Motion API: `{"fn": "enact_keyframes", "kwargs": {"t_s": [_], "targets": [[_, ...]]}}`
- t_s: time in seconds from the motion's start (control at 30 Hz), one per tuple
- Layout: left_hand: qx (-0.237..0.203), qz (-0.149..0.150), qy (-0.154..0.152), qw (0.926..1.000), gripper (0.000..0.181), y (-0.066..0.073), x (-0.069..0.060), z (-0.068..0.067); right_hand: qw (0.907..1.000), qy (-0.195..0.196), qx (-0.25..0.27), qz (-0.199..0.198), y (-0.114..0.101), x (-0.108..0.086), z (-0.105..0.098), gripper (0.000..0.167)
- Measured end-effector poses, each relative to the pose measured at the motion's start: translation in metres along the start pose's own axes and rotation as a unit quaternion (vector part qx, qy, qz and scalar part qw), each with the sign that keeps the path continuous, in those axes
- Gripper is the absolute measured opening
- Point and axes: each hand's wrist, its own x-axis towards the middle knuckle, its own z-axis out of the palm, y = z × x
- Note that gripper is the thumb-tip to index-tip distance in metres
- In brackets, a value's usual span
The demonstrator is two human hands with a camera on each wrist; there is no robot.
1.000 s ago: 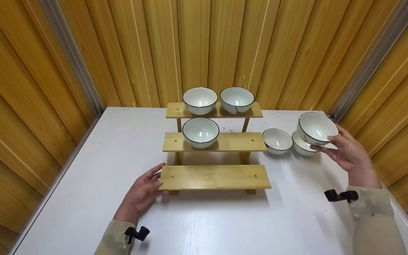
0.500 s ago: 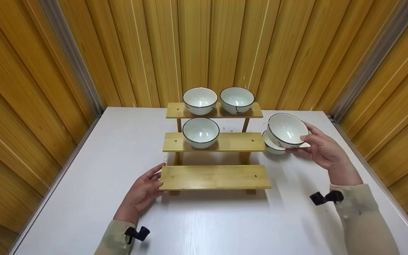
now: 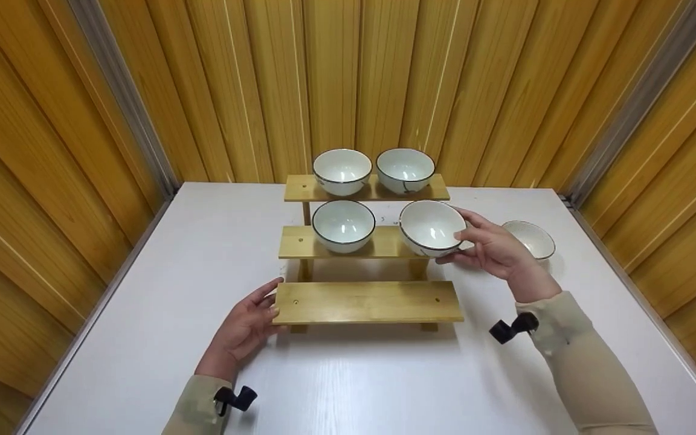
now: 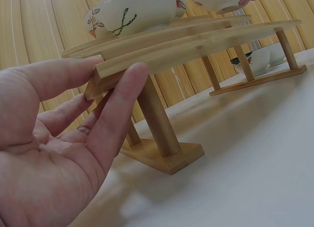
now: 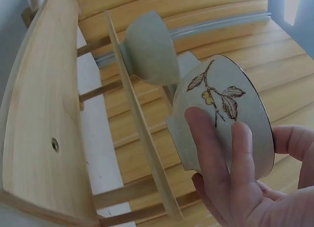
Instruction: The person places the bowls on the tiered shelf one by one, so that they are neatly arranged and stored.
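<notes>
A three-tier wooden stand (image 3: 369, 302) stands on the white table. My left hand (image 3: 245, 326) holds the left end of its lowest board, thumb and fingers about the edge in the left wrist view. My right hand (image 3: 496, 251) grips a white dark-rimmed bowl (image 3: 431, 226) over the right end of the middle board. In the right wrist view this bowl (image 5: 223, 109) shows a leaf-and-berry pattern, and a narrow gap separates its foot from the board. Left of it, another bowl (image 3: 344, 226) sits on the same board.
Two bowls stand on the top board, one left (image 3: 342, 172) and one right (image 3: 405, 171). A further bowl (image 3: 529, 238) lies on the table (image 3: 142, 260) right of the stand, partly behind my right hand. Wood-panelled walls (image 3: 378, 78) enclose the table.
My right hand has carried its bowl leftward, from above the bowls on the table to the middle board's right end. The left hand has stayed at the stand.
</notes>
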Motion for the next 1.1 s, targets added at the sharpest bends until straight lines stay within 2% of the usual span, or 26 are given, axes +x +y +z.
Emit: {"fn": "enact_keyframes", "kwargs": {"t_s": [0.13,0.3,0.6,0.8,1.1], "targets": [[0.002,0.003,-0.005,1.0000,0.072,0.001,0.000,0.000,0.9999,0.006,0.000,0.014,0.004,0.013,0.008,0.065],[0.004,0.003,-0.006,1.0000,0.073,0.001,0.001,0.000,0.9999,0.012,-0.003,0.010,0.009,0.025,0.015,0.064],[-0.006,0.003,-0.011,0.9999,0.074,0.000,0.001,0.000,0.9998,-0.004,0.018,0.003,0.011,0.038,0.021,0.069],[-0.012,0.005,-0.007,0.9999,0.074,0.000,0.001,0.000,0.9998,0.010,-0.005,0.015,0.013,0.038,0.020,0.070],[-0.005,0.007,-0.007,0.9999,0.073,-0.001,0.001,0.000,0.9996,-0.022,-0.003,0.019,0.011,0.027,0.011,0.068]]}}
